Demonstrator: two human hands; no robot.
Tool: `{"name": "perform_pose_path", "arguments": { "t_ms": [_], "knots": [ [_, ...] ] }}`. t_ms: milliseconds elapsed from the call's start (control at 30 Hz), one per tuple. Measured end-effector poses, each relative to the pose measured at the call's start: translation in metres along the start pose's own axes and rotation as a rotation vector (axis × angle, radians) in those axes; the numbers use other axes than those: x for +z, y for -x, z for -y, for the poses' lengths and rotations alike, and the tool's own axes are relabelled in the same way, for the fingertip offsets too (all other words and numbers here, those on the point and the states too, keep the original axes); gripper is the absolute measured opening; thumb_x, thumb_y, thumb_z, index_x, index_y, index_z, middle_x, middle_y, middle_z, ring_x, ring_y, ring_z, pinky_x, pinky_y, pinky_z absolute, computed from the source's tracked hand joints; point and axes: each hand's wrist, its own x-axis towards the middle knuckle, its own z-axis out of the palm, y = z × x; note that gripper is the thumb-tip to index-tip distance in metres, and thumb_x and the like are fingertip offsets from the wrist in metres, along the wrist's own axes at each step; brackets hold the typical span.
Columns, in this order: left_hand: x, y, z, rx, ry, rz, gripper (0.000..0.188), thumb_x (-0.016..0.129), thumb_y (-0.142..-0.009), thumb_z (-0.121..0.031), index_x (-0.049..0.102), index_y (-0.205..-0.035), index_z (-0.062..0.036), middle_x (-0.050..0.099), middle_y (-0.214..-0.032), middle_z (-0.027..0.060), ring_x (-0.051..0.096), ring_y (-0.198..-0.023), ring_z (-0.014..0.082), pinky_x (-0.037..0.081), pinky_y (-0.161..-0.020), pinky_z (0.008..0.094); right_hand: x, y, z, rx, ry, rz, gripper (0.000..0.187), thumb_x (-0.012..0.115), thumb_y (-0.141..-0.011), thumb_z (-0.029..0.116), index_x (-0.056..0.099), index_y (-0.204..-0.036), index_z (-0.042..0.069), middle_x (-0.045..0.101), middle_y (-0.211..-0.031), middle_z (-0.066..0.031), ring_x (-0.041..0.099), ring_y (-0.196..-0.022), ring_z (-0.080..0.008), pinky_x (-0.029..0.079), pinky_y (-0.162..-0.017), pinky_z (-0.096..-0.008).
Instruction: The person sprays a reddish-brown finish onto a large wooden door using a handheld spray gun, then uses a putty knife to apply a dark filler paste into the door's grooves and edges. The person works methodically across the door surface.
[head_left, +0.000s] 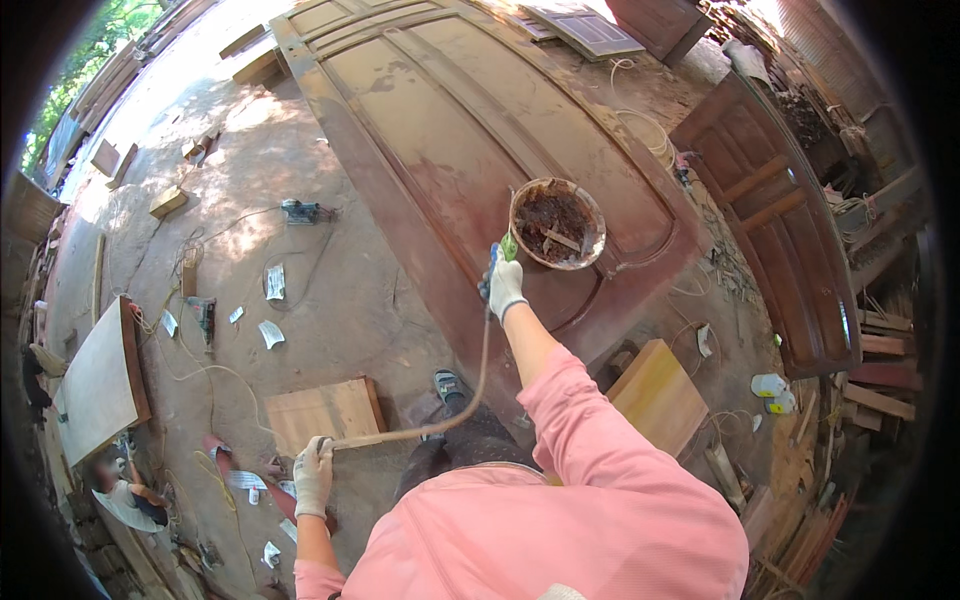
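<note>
My right hand (505,284), in a white knit glove, is closed around a small blue and green tool (495,258) at the end of a tan hose (483,370); its exact kind is hard to make out. Just beyond that hand a round bucket (600,240) rests on a large brown panelled wooden door (440,130). Dark brown clumps and a light stick (563,240) lie inside the bucket. My left hand (313,478), also gloved, grips the hose lower down at my left. Between my hands the hose sags in a curve. Pale dust covers much of the door.
Wooden blocks (325,415) stand near my feet. Power tools (305,212) and cords lie on the floor at left. Another person (130,500) works beside a pale panel (98,390) at lower left. A dark door (770,210) leans at right, near small jugs (770,388).
</note>
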Motion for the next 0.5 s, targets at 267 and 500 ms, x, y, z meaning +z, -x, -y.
{"name": "perform_pose_path", "arguments": {
  "t_ms": [267,500],
  "knots": [
    [-0.045,-0.034,-0.028,-0.531,0.118,0.054,0.026,0.056,-0.104,-0.024,0.069,-0.098,-0.0025,0.071,-0.088,0.0175,0.065,-0.080,0.0375,0.049,-0.072,0.0451,0.090,-0.058,0.034,0.129,-0.329,-0.002,0.047,0.060,-0.101,0.053,0.049,-0.080,0.013,0.046,-0.055,-0.0032,0.047,-0.037,-0.0211,0.035,-0.034,-0.0342],
    [-0.041,-0.024,-0.023,-0.212,-0.126,0.045,0.018,0.061,-0.100,-0.021,0.068,-0.103,-0.0041,0.070,-0.084,0.0214,0.068,-0.080,0.0414,0.050,-0.070,0.0491,0.112,-0.124,0.056,0.102,-0.271,0.162,0.048,0.063,-0.099,0.055,0.052,-0.081,0.012,0.049,-0.056,-0.0035,0.049,-0.040,-0.0219,0.039,-0.036,-0.0346]
  ]
}}
